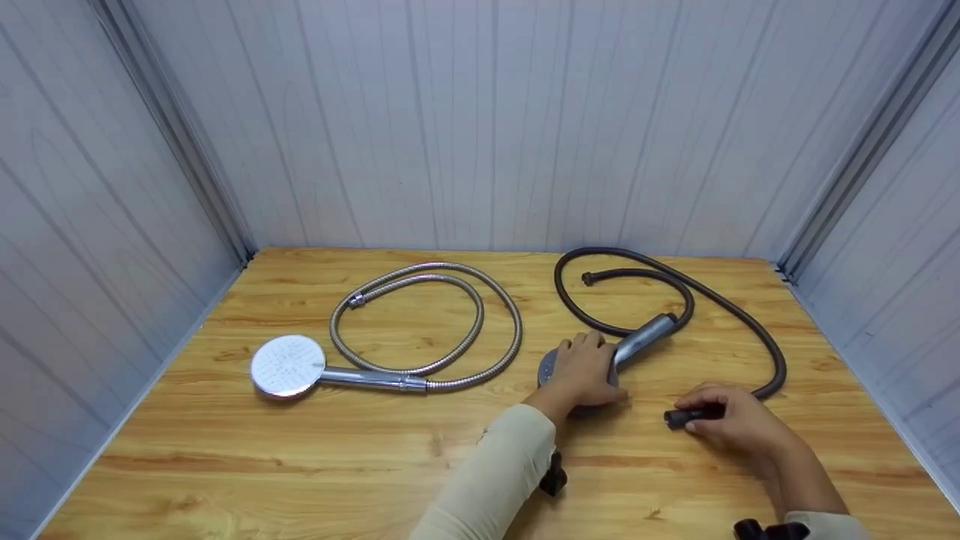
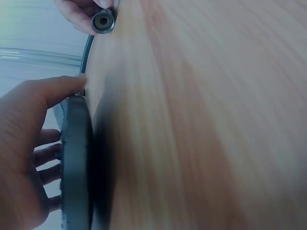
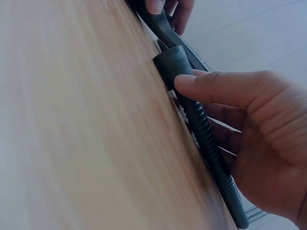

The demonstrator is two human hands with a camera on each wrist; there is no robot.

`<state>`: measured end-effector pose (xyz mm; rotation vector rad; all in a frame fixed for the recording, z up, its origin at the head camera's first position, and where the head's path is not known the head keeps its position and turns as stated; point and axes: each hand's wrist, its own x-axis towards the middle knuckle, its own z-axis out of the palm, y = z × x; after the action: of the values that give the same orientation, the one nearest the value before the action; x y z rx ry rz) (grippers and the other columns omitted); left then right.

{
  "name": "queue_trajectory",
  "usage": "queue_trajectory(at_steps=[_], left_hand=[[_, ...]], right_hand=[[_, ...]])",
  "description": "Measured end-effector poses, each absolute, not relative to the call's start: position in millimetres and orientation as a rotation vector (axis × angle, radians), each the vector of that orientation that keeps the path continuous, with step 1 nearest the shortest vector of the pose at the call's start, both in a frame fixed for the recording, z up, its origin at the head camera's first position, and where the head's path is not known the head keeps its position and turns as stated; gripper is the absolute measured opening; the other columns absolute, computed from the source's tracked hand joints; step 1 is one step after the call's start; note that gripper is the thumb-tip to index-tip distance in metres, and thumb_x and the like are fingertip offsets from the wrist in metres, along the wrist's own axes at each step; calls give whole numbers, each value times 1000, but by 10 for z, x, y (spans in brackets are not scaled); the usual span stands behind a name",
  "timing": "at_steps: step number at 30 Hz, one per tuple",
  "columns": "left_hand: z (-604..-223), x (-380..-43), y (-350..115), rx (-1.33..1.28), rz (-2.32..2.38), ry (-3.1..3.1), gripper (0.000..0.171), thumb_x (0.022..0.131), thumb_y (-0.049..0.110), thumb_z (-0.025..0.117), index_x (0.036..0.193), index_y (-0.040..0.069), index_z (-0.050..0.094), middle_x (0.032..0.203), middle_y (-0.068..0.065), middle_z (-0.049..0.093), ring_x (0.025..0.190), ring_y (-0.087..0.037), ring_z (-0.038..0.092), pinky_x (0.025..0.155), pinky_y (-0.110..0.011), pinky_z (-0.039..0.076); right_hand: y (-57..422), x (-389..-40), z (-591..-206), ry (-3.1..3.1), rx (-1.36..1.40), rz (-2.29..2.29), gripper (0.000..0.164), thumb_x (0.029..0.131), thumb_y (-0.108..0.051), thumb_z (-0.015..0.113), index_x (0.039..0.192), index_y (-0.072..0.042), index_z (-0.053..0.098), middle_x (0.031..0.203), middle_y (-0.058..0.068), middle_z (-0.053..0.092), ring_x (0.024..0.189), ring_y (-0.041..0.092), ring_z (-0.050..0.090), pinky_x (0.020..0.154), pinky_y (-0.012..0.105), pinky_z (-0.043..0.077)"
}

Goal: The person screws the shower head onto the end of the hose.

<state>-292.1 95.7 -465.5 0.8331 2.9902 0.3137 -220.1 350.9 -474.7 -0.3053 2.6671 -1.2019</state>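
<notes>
On the right half of the table lies a grey handheld shower head (image 1: 643,341), its handle pointing to the back right. My left hand (image 1: 583,369) grips its round head from above, fingers spread over the face and thumb at the near side; in the left wrist view the disc's rim (image 2: 76,163) stands slightly off the table. With thumb and fingers, my right hand (image 1: 739,420) pinches the dark shower hose (image 1: 772,352) just behind its flared end fitting (image 3: 172,62). The fitting's open mouth faces left, apart from the shower head. Part of the head's face is hidden under my left hand.
To the left lies a chrome shower head (image 1: 287,366) joined to a coiled metal hose (image 1: 517,322). The dark hose's other end nut (image 1: 588,278) rests near the back edge. White panel walls (image 1: 450,127) close off the back and both sides of the wooden table (image 1: 300,465).
</notes>
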Motion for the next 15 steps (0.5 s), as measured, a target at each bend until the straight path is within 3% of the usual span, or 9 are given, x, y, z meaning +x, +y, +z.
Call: queue_trajectory(at_steps=[6, 15], left_hand=[[-4663, -2928, 923, 838, 356, 2984, 68, 79, 60, 69, 135, 24, 57, 131, 4, 49, 122, -14, 44, 103, -40, 33], [-4637, -2957, 833, 864, 381, 2995, 48, 80, 38, 75, 125, 26, 66, 113, 6, 57, 103, -11, 51, 93, -33, 39]], right_hand=[[3500, -2201, -4748, 2673, -301, -1187, 25, 83, -15, 77, 108, -13, 74, 113, 6, 66, 110, 29, 56, 96, 51, 39], [3492, -2205, -4739, 2657, -273, -1201, 25, 83, -12, 77, 107, -13, 75, 112, 5, 67, 109, 26, 57, 95, 48, 39]])
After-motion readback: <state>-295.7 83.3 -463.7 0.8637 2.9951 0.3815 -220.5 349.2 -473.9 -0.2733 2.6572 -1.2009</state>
